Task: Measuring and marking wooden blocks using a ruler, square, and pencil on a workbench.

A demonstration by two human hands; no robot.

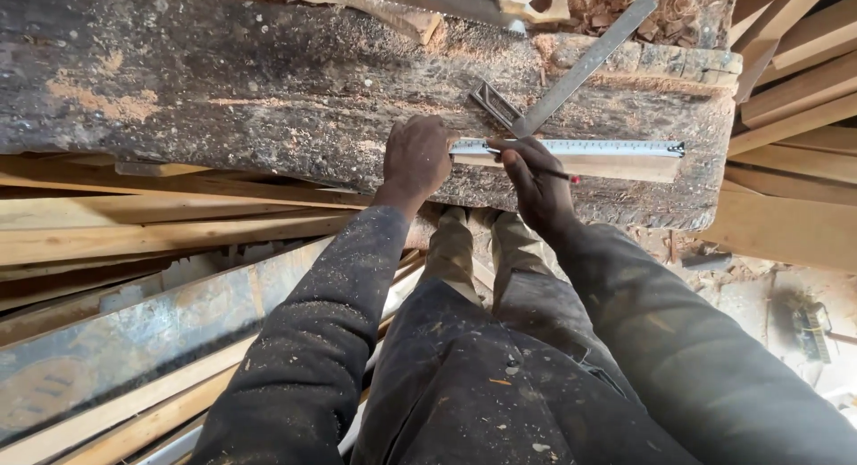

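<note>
Workshop setting: a dark, rough, sawdust-strewn bench [268, 81] spans the upper part of the view, with stacked planks [794, 99] past its right end and more boards [134, 242] below its near edge. A light wood strip [616, 166] lies along the near edge of the bench, toward its right end. A metal ruler [580, 147] lies flat along the top of the strip, reaching almost to the strip's right end. The left hand [416, 157] is closed into a fist and presses down on the left end of the ruler and strip. The right hand [534, 184] is just beside it, fingers closed around a pencil [555, 173] with a red end; the tip is at the ruler's edge, though the exact contact point cannot be made out. A steel square [571, 77] lies diagonally on the bench just behind the hands, its blade running toward the far right corner. A handsaw [428, 1] rests at the far edge. Dusty dark sleeves and trousers fill the lower frame.
</note>
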